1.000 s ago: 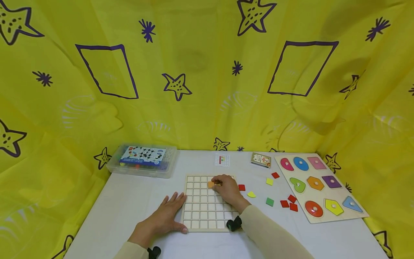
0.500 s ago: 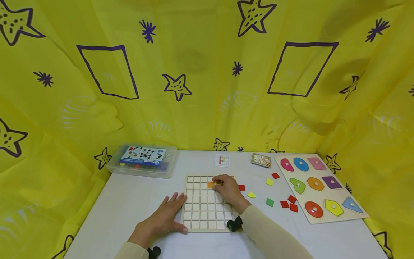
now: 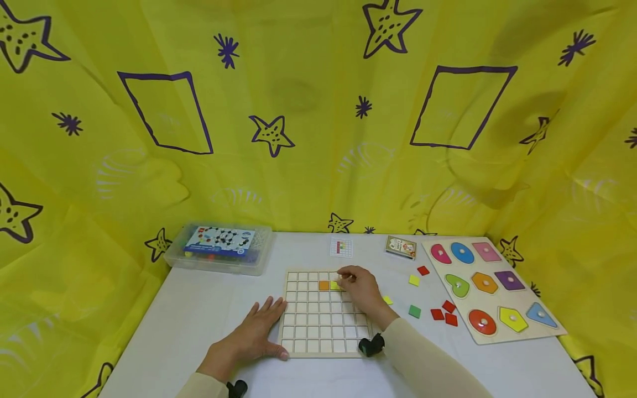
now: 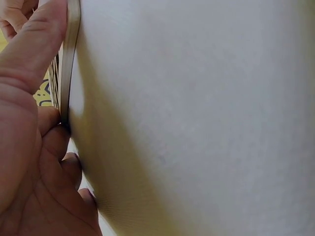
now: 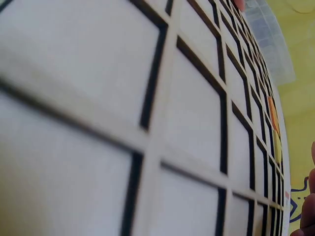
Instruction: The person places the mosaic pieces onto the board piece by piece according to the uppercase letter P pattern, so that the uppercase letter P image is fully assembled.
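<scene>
A wooden grid board (image 3: pixel 318 355) lies in front of me. In one of its upper rows an orange square tile (image 3: pixel 324 285) sits flat in a cell, with a yellow square tile (image 3: pixel 334 285) just right of it. My right hand (image 3: pixel 364 289) hovers over the board's upper right part, fingers bent, thumb tip covering the yellow tile's right side; whether it pinches the tile is unclear. In the right wrist view only part of the hand (image 5: pixel 307 206) shows at the edge. My left hand (image 3: pixel 252 330) rests spread at the board's left edge, its thumb by the lower left corner.
Loose red tiles (image 3: pixel 437 314), a green tile (image 3: pixel 414 312) and yellow tiles (image 3: pixel 414 281) lie to the right. Beyond them is a shape puzzle board (image 3: pixel 512 298). A card box (image 3: pixel 401 247), a pattern card (image 3: pixel 341 247) and a clear plastic case (image 3: pixel 259 260) stand behind.
My right hand has shifted right by about one cell, from the orange tile to the yellow one, which now shows. The red tile beside the board is now hidden. My left hand has stayed put.
</scene>
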The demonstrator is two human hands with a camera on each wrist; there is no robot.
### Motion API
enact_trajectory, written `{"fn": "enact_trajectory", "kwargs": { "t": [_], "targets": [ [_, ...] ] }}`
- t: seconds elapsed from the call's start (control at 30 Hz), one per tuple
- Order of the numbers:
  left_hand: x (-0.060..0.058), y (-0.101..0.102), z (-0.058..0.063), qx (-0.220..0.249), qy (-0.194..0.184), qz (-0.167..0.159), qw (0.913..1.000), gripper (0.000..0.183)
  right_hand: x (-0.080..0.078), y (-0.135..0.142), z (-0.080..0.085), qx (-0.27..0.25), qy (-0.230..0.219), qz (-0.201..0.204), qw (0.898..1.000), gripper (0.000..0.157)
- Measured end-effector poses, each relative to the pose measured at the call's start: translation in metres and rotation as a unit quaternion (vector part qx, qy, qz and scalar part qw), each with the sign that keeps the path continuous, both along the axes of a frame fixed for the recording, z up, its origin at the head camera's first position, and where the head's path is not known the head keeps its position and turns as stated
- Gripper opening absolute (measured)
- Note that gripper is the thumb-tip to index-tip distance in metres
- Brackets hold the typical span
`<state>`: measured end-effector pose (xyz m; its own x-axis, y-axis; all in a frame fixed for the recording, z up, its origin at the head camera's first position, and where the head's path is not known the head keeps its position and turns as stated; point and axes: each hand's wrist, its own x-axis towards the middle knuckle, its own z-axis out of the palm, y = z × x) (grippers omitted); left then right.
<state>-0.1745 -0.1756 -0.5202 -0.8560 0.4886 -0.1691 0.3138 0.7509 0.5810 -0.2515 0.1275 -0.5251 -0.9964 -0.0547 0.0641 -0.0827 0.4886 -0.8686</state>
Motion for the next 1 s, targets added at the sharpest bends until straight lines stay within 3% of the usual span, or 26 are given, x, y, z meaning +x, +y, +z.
{"fn": "enact_trajectory", "kwargs": {
  "t": [0.27,0.43,0.6,1.0],
  "targets": [
    [0.001,0.000,0.001,0.003,0.000,-0.002,1.0000,0.121,0.008,0.029,0.011,0.004,-0.025,-0.028,0.999,0.023],
    [0.001,0.000,0.002,0.002,-0.003,-0.002,1.0000,0.121,0.013,0.049,0.012,0.011,-0.014,-0.047,0.999,0.025],
    [0.001,0.000,0.002,-0.001,-0.003,-0.002,1.0000,0.121,0.019,0.067,0.011,0.020,-0.007,-0.053,0.998,0.025],
    [-0.001,-0.002,-0.001,0.002,-0.001,-0.004,1.0000,0.120,0.013,0.083,-0.002,0.046,-0.053,-0.037,0.997,0.029]
  ]
}}
